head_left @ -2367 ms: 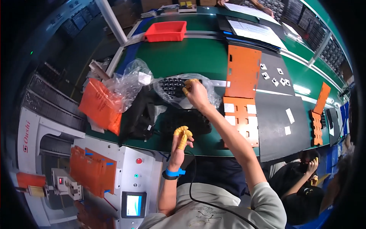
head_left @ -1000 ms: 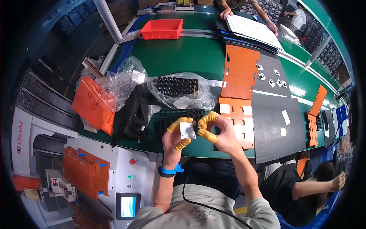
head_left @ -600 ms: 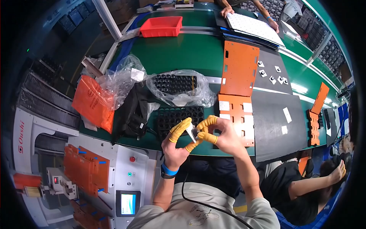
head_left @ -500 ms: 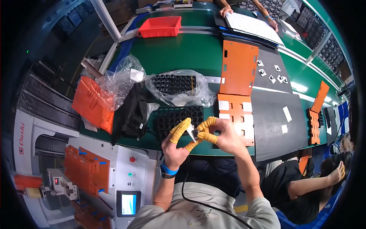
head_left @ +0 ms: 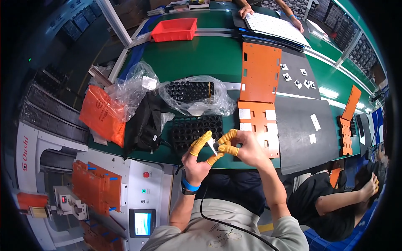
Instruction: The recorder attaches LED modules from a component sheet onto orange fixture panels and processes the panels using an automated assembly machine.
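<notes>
In front of my body, both hands meet over the near edge of the green table, with yellow finger cots on several fingers. My left hand [head_left: 197,161] pinches a small thin white plate [head_left: 211,147] between thumb and fingertips. A small black part [head_left: 216,146] sits against the plate, and my right hand [head_left: 248,147] grips it between thumb and forefinger. Fingertips hide much of both pieces. Just beyond the hands lies a black tray with round pockets [head_left: 180,124]. To its right is an orange fixture [head_left: 257,115] with white square plates on it, its orange lid [head_left: 259,69] raised.
A plastic-wrapped black tray [head_left: 188,90], a black bag [head_left: 144,125] and an orange bag [head_left: 98,111] lie left. A red bin [head_left: 173,31] stands far back. White plates with black round parts rest on a dark mat [head_left: 299,62]. Co-workers are opposite and right.
The view has shifted slightly. My left hand has tilted a little and come marginally closer to the right; both hands keep their grip on the small pieces.
</notes>
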Demonstrator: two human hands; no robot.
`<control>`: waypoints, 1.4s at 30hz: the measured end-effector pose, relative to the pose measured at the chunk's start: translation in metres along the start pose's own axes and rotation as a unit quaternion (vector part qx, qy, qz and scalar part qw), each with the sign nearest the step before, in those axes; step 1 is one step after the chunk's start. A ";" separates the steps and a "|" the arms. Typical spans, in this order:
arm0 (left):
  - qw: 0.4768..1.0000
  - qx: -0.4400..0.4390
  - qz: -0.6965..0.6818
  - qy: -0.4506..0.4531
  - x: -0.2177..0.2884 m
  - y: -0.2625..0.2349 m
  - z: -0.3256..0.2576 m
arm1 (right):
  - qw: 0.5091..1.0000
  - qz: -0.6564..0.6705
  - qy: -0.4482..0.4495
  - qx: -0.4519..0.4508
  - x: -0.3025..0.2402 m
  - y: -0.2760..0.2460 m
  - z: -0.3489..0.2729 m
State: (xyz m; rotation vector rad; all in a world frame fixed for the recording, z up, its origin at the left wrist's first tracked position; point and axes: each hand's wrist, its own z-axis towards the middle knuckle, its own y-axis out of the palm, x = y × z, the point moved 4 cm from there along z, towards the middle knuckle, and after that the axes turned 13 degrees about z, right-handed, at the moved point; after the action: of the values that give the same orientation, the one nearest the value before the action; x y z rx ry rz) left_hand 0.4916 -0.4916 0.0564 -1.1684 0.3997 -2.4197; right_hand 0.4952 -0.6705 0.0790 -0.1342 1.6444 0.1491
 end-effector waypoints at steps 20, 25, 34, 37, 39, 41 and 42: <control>0.575 -0.193 -0.672 -0.426 -0.004 0.085 -0.069 | 0.963 0.049 -0.265 0.001 0.033 -0.011 -0.028; 0.550 -0.245 -0.667 -0.438 0.000 0.098 -0.076 | 0.946 -0.058 -0.301 0.106 0.052 -0.024 -0.042; 0.910 -0.228 -0.252 -0.236 -0.007 0.098 -0.059 | 0.958 -0.166 -0.216 0.092 0.053 -0.042 -0.063; 0.918 -0.203 -0.238 -0.242 -0.001 0.103 -0.061 | 0.954 -0.175 -0.222 0.095 0.058 -0.048 -0.067; 0.910 -0.194 -0.245 -0.272 0.000 0.105 -0.065 | 0.957 -0.170 -0.208 0.106 0.063 -0.049 -0.073; 0.917 -0.207 -0.229 -0.251 -0.004 0.106 -0.068 | 0.960 -0.164 -0.194 0.116 0.068 -0.050 -0.078; 0.924 -0.218 -0.214 -0.230 -0.006 0.107 -0.069 | 0.956 -0.174 -0.199 0.126 0.070 -0.051 -0.081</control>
State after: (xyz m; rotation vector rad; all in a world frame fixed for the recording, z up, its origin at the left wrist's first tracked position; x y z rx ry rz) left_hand 0.4664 -0.5772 -0.0352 -2.1594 0.5989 -2.3420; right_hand 0.4189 -0.7352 0.0151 -0.1846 1.2024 -0.2877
